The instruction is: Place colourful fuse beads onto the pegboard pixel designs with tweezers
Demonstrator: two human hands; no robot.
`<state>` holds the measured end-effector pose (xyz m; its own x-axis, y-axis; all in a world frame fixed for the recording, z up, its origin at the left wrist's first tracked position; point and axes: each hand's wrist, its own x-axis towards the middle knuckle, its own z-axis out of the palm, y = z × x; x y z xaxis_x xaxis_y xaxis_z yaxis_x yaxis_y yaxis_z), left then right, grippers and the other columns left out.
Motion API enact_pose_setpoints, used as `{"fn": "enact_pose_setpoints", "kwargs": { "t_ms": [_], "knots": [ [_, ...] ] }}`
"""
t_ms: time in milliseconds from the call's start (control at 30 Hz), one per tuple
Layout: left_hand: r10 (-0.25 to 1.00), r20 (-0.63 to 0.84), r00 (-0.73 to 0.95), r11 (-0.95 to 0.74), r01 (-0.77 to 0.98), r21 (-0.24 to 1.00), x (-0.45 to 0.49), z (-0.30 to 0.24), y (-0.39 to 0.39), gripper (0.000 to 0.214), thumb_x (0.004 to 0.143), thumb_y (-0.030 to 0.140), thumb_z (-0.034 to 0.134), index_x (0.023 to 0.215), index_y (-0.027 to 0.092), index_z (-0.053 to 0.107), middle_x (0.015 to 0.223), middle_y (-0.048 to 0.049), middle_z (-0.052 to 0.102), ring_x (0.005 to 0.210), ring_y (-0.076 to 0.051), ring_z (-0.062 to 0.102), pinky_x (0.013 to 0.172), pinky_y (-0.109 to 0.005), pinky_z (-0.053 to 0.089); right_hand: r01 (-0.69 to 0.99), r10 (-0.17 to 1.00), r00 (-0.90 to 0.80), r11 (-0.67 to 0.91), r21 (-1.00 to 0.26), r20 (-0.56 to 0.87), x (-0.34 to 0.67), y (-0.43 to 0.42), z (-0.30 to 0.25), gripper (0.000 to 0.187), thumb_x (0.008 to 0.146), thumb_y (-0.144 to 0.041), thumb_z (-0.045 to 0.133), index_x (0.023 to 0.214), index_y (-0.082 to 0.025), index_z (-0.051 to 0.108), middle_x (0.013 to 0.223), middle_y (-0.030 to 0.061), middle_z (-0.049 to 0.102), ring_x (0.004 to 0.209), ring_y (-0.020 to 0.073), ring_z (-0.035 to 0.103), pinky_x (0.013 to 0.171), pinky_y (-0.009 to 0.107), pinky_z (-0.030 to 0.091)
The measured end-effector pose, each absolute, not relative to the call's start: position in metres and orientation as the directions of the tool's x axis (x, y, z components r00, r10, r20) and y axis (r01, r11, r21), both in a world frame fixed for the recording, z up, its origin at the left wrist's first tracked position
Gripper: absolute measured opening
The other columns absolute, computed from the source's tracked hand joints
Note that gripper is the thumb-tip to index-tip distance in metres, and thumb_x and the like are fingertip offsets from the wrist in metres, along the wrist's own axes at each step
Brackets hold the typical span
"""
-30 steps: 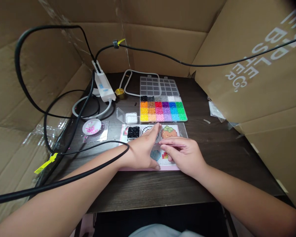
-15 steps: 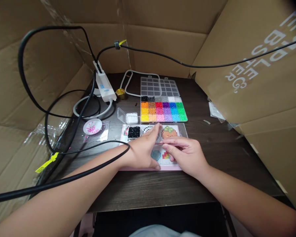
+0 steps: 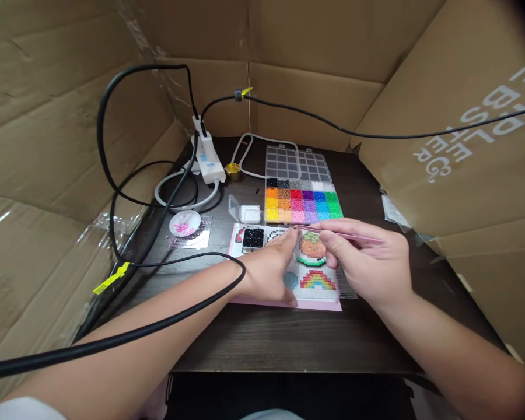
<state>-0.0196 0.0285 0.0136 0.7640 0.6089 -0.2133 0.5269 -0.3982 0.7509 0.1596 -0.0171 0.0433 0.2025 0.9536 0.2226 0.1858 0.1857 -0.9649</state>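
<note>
Pink tweezers (image 3: 354, 234) are pinched in my right hand (image 3: 374, 259), their tips pointing left, close to the fingertips of my left hand. My left hand (image 3: 271, 268) rests on a clear pegboard (image 3: 347, 286) over a pattern sheet (image 3: 318, 304), thumb spread from the fingers. On the sheet show a carrot-like orange figure (image 3: 312, 248) and a rainbow (image 3: 318, 281). Whether a bead sits in the tweezer tips is too small to tell. A small box of black beads (image 3: 253, 237) stands on the sheet's upper left, partly beside my left wrist.
Behind the sheet lies an open bead organizer (image 3: 303, 201) with many colours. A lidded box of white beads (image 3: 249, 214) and a dish of pink beads (image 3: 185, 223) are to the left. A power strip (image 3: 210, 160) and black cables (image 3: 105, 134) cross the left side; cardboard walls (image 3: 315, 46) surround the table.
My right hand with the tweezers has moved away from me and to the right, uncovering the rainbow. My left hand stays on the board. The whole view has shifted slightly.
</note>
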Motion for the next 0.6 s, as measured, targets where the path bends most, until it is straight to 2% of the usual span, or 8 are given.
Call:
{"fn": "enact_pose_setpoints", "kwargs": {
  "t_ms": [100, 200, 333, 500, 600],
  "knots": [
    [0.6, -0.145, 0.787, -0.415, 0.461, 0.784, -0.02, 0.016, 0.029, 0.118, 0.058, 0.032, 0.089, 0.156, 0.016, 0.023, 0.16, -0.0193, 0.033, 0.146, -0.039, 0.036, 0.116, -0.048, 0.039, 0.15, 0.972, 0.132, 0.175, -0.973, 0.195, 0.138, -0.001, 0.05, 0.011, 0.079, -0.029, 0.078, 0.085, -0.02, 0.08, 0.056, 0.0004, 0.066, 0.044, 0.0126, 0.057, 0.042, 0.027, 0.051],
    [0.582, -0.145, 0.8, -0.42, 0.448, 0.789, -0.018, 0.016, 0.03, 0.103, 0.058, 0.028, 0.089, 0.147, 0.014, 0.038, 0.154, -0.0192, 0.042, 0.139, -0.038, 0.046, 0.114, -0.047, 0.042, 0.143, 0.986, 0.073, 0.135, -0.98, 0.147, 0.118, 0.012, 0.046, 0.013, 0.077, -0.029, 0.077, 0.082, -0.017, 0.079, 0.057, 0.0012, 0.068, 0.043, 0.0122, 0.058, 0.041, 0.026, 0.05],
    [0.581, -0.184, 0.793, -0.4, 0.475, 0.784, -0.019, 0.014, 0.028, 0.083, 0.06, 0.03, 0.086, 0.136, 0.02, 0.054, 0.147, -0.0122, 0.053, 0.14, -0.041, 0.045, 0.112, -0.051, 0.044, 0.194, 0.995, 0.007, 0.097, -0.976, 0.1, 0.105, 0.022, 0.037, 0.015, 0.078, -0.03, 0.075, 0.082, -0.016, 0.079, 0.061, 0.0029, 0.072, 0.042, 0.0123, 0.059, 0.041, 0.025, 0.051],
    [0.604, -0.188, 0.774, -0.395, 0.496, 0.774, -0.019, 0.015, 0.026, 0.074, 0.058, 0.03, 0.086, 0.127, 0.018, 0.061, 0.147, -0.0123, 0.053, 0.145, -0.045, 0.035, 0.116, -0.053, 0.04, 0.333, 0.983, -0.039, 0.184, -0.925, 0.181, 0.103, 0.025, 0.035, 0.01, 0.077, -0.028, 0.076, 0.078, -0.019, 0.08, 0.074, 0.0054, 0.078, 0.064, 0.0192, 0.073, 0.058, 0.03, 0.06],
    [0.604, -0.162, 0.78, -0.418, 0.484, 0.769, -0.018, 0.015, 0.027, 0.089, 0.057, 0.03, 0.087, 0.137, 0.015, 0.053, 0.155, -0.0163, 0.043, 0.145, -0.043, 0.035, 0.117, -0.051, 0.039, 0.331, 0.984, -0.026, 0.175, -0.927, 0.177, 0.106, 0.024, 0.04, 0.012, 0.078, -0.03, 0.076, 0.08, -0.018, 0.08, 0.078, 0.0063, 0.079, 0.069, 0.0205, 0.074, 0.059, 0.03, 0.06]
  ]
}}
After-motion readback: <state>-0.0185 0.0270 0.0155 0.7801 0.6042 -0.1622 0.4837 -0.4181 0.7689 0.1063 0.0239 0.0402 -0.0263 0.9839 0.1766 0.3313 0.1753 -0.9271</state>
